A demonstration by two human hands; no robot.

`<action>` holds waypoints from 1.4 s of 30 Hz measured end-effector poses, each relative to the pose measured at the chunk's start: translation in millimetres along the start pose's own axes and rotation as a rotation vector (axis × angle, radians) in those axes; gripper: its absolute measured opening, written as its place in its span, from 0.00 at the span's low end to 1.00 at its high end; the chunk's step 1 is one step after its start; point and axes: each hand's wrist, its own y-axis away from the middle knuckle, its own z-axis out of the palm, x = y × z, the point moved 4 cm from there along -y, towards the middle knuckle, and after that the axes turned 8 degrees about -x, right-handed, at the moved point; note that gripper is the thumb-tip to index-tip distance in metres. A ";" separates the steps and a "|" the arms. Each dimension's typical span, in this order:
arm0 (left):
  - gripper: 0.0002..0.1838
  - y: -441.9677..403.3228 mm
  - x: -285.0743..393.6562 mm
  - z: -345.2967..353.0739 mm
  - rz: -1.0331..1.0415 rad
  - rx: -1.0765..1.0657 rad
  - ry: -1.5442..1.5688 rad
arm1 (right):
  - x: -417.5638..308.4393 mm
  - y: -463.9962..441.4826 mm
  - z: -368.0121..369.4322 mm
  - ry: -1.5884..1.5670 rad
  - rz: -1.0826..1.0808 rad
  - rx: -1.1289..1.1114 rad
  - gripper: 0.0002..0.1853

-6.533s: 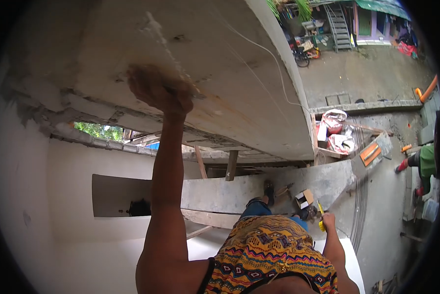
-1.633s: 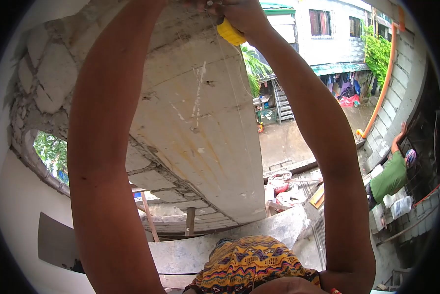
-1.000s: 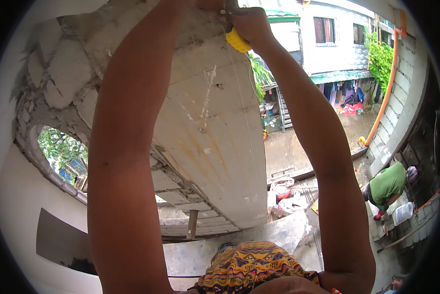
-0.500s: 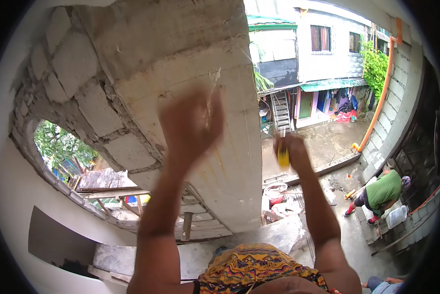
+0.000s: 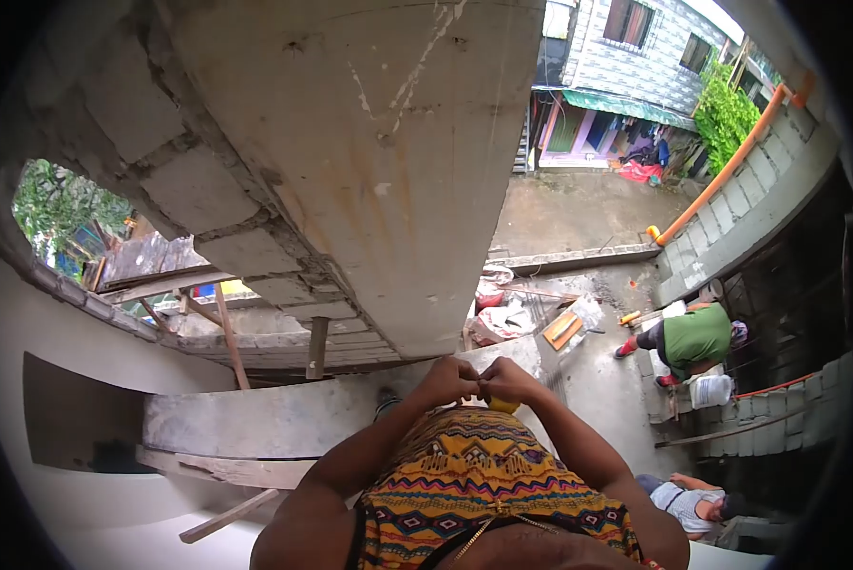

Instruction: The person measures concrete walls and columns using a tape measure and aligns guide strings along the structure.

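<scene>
My left hand [image 5: 450, 382] and my right hand [image 5: 509, 382] are close together in front of my waist, fingertips touching or nearly so. The fingers of my right hand are closed around a small yellow tool [image 5: 503, 406]; its lower part shows under the palm, and its kind cannot be made out. My left fingers are pinched together, and whatever lies between them is hidden. Beyond both hands rises a tall plastered concrete column [image 5: 398, 209], with white marks and brownish streaks on its face.
Left of the column is a rough block wall [image 5: 199, 190]. A concrete ledge [image 5: 255, 418] runs beneath me, with a wooden plank [image 5: 227, 466] along it. Below right, a person in green [image 5: 697, 340] bends near a white bucket [image 5: 710, 390]; another person [image 5: 690, 503] is lower down. Sacks [image 5: 502, 323] lie below.
Both hands have come down from the column's face and from the air beside it, meeting at my waist. The view has tilted downward. The yellow tool stays in my right hand.
</scene>
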 end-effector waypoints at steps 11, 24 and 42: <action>0.09 -6.2 -19.8 -24.3 0.013 0.021 0.467 | -9.0 9.2 -8.1 -0.245 0.045 -0.163 0.14; 0.09 58.1 249.2 -155.3 0.873 0.100 -0.107 | -174.3 157.6 -119.5 0.060 -0.173 0.689 0.05; 0.15 45.9 287.4 -228.9 1.761 0.718 -0.950 | -340.3 160.4 -271.5 -0.257 -0.973 1.235 0.17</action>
